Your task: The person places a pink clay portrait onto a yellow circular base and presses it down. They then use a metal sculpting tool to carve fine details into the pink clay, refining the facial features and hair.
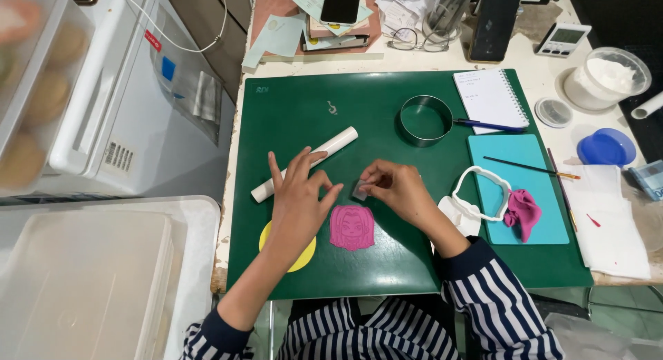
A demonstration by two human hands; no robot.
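A pink fondant face shape (351,227) lies on the green cutting mat (387,118). My right hand (397,189) pinches a small grey piece (360,191) just above the pink shape. My left hand (299,198) hovers open beside it, fingers spread, over a white rolling pin (334,143). A yellow disc (304,258) peeks out under my left wrist.
A metal ring cutter (426,120), a notebook (489,98) with a blue pen (489,125), a turquoise board (532,160) carrying a pink fondant lump (523,211), a white outline cutter (481,192) and a thin brush (530,167) lie to the right. A tub of white powder (608,77) stands far right.
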